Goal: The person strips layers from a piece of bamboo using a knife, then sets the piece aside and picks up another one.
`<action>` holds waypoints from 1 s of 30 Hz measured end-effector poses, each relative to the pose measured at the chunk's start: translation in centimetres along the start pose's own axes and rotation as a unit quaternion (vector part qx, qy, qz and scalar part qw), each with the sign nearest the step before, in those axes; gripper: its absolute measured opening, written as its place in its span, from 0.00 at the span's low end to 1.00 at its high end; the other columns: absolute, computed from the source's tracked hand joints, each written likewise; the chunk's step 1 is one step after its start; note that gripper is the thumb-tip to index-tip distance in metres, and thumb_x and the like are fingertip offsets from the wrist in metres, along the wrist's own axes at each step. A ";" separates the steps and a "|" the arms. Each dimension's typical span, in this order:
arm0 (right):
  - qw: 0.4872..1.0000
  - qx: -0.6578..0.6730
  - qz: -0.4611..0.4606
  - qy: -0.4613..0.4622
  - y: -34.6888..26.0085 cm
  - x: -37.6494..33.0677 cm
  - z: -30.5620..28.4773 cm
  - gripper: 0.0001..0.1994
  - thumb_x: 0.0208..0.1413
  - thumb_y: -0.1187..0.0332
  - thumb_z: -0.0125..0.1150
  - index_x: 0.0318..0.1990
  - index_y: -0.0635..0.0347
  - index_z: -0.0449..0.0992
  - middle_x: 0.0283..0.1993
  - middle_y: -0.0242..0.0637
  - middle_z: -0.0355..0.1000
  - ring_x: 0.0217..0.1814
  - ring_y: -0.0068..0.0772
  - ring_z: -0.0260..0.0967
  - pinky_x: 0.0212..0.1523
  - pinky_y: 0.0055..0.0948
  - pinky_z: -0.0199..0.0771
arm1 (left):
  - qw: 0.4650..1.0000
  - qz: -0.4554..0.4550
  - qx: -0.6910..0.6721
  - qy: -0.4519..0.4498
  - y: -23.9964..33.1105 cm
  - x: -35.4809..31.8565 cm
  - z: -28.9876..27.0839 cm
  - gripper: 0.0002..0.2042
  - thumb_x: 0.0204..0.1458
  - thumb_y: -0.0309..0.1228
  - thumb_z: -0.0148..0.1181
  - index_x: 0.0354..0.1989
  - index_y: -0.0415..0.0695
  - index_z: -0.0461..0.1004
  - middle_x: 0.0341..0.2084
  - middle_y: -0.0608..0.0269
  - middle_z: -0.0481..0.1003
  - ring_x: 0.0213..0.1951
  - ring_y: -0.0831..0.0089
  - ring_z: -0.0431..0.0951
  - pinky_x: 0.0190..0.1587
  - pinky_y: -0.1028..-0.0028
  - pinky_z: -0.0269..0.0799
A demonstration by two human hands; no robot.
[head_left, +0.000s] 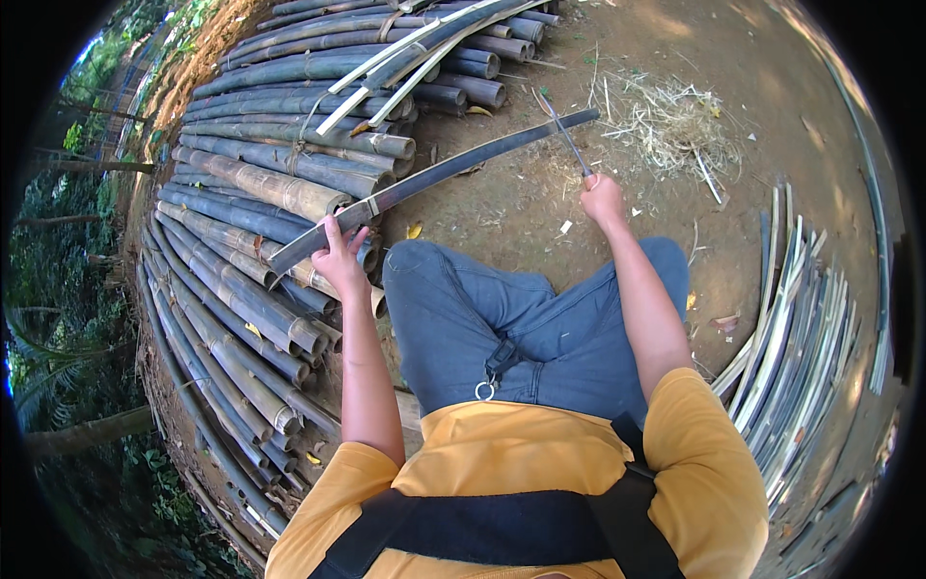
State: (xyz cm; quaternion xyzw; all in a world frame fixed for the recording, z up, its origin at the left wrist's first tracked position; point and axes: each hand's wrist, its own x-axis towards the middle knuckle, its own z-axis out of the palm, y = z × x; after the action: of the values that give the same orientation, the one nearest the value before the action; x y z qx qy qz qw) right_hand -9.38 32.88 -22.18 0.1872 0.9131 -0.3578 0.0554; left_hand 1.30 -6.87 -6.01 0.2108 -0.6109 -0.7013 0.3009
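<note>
A long split bamboo strip (453,166), dark on its outer side, slants from lower left to upper right in front of me. My left hand (340,256) is closed around it near its lower left end, at a pale node. In my right hand (604,200) is the handle of a long, narrow-bladed knife (567,135). Its blade points up and away, close to the far right end of the strip; whether the two touch I cannot tell. The fingers of my right hand are wrapped round the handle.
Stacked bamboo poles (251,183) lie to my left and far left, with some split bamboo lengths (415,58) on top. A heap of pale shavings (675,125) is on the dirt ground ahead right. Thin bamboo strips (796,338) lie bundled at my right.
</note>
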 end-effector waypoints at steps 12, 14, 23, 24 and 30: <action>0.821 0.538 0.141 -0.132 1.4 -6.1 -3.2 0.08 0.53 0.77 0.56 0.32 0.54 0.63 0.22 0.23 0.58 0.17 0.14 0.54 0.17 0.22 0.59 | 0.983 0.027 -0.060 -0.169 2.0 -1.5 1.4 0.13 0.62 0.25 0.57 0.52 0.38 0.65 0.49 0.49 0.77 0.51 0.66 0.78 0.54 0.63 0.80; 0.799 0.570 0.144 -0.127 1.7 -7.0 -3.3 0.08 0.54 0.76 0.56 0.31 0.54 0.63 0.22 0.23 0.58 0.18 0.14 0.54 0.18 0.21 0.59 | 0.980 0.032 -0.076 -0.179 2.3 -1.8 2.1 0.12 0.62 0.24 0.57 0.51 0.38 0.66 0.49 0.49 0.77 0.51 0.66 0.79 0.54 0.63 0.80; 0.733 0.651 0.142 -0.133 2.9 -8.0 -3.8 0.05 0.55 0.75 0.54 0.32 0.55 0.64 0.22 0.23 0.57 0.20 0.15 0.55 0.21 0.22 0.61 | 0.957 0.049 -0.112 -0.263 2.0 -2.8 8.6 0.22 0.65 0.52 0.47 0.53 0.45 0.67 0.53 0.57 0.76 0.54 0.70 0.75 0.57 0.66 0.71; 0.729 0.656 0.142 -0.134 2.9 -8.2 -3.7 0.05 0.55 0.75 0.54 0.32 0.55 0.64 0.22 0.23 0.57 0.20 0.15 0.55 0.21 0.22 0.61 | 0.956 0.045 -0.115 -0.264 1.7 -2.5 9.3 0.22 0.66 0.53 0.44 0.55 0.47 0.62 0.55 0.55 0.74 0.57 0.67 0.73 0.59 0.63 0.69; 0.713 0.672 0.161 -0.118 3.1 -8.1 -3.4 0.06 0.54 0.76 0.54 0.30 0.54 0.63 0.22 0.22 0.57 0.20 0.14 0.54 0.21 0.22 0.61 | 0.967 0.094 -0.030 -0.234 -0.2 -0.9 12.7 0.24 0.65 0.37 0.54 0.60 0.51 0.45 0.60 0.52 0.68 0.58 0.64 0.72 0.56 0.65 0.72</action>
State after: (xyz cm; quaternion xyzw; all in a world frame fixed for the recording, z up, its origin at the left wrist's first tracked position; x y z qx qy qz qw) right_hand -0.59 34.75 -19.73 0.2757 0.3736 -0.8821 0.0792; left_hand -6.48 3.00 -4.17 -0.0266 -0.6603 -0.7173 0.2208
